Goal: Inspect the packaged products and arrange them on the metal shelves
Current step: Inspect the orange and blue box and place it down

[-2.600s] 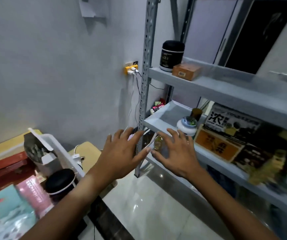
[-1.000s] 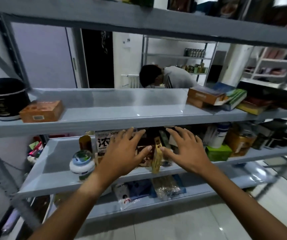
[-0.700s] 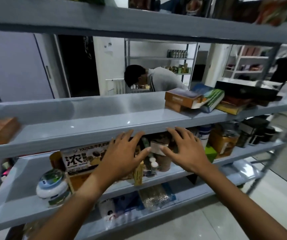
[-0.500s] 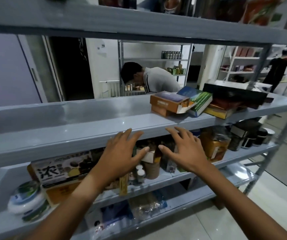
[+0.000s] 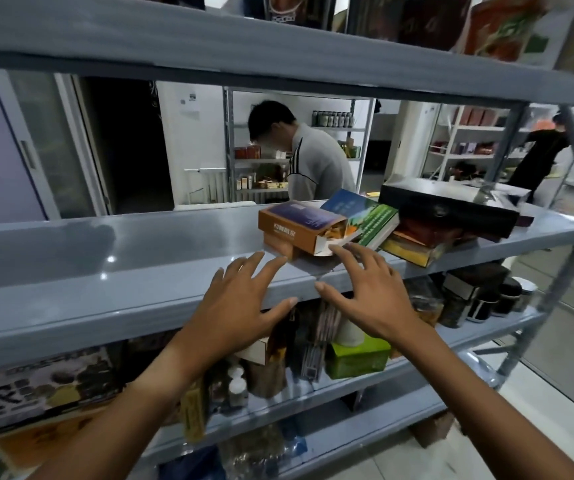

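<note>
Both hands hover in the centre of the frame with fingers spread and holding nothing: the left hand (image 5: 244,303) sits over the front lip of the middle metal shelf (image 5: 105,271), and the right hand (image 5: 365,292) is just beside it, its fingertips (image 5: 335,250) reaching the open end of the orange carton (image 5: 299,228); whether they touch it cannot be told.

Head view: left of the carton the middle shelf runs bare and glossy grey toward the left edge of the frame, giving wide open room. The shelf above (image 5: 278,60) hangs as a thick grey band across the top of the frame and limits height. A slanted grey upright (image 5: 555,271) closes the right side.

The packaged products sit right of centre on the middle shelf: the orange carton is a cardboard box with a purple top and an open end flap. A green and blue box (image 5: 372,220) leans against it, and a long black glossy box (image 5: 451,209) lies over red and yellow flat boxes (image 5: 420,244).

On the lower shelf a green box (image 5: 358,355), dark jars (image 5: 486,299), small bottles (image 5: 237,386) and a printed carton with large characters (image 5: 36,386) crowd the space below the hands. Behind the shelving, a person in a grey top (image 5: 313,161) bends at another rack, and a second person in black (image 5: 541,154) stands at the upper right.
</note>
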